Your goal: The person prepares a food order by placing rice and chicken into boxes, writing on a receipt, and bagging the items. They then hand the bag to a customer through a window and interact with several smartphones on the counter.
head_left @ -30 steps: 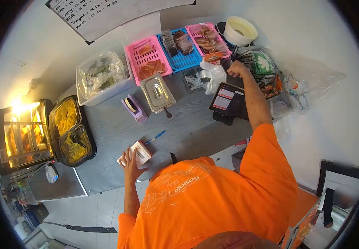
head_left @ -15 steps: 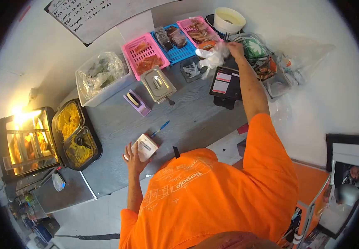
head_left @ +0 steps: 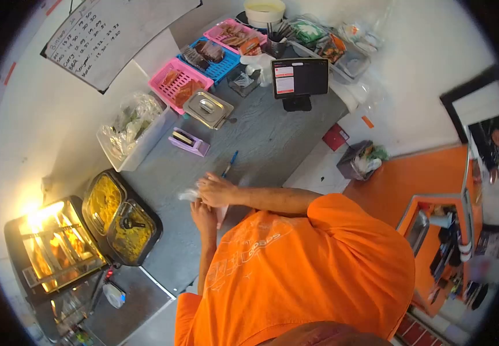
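Clear thin plastic glove (head_left: 189,195) sits between our hands at the near edge of the grey bench (head_left: 272,144). Right hand (head_left: 217,190) on top, left hand (head_left: 204,215) just below, both together pinching it. Blue pen (head_left: 230,163) lies just beyond, pointing away.

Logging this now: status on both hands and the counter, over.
Left hand and right hand together on a clear glove. Blue pen beside them on the grey counter.

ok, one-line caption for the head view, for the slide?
Both hands, right hand over left hand, meet on a clear plastic glove at the grey counter, beside a blue pen.
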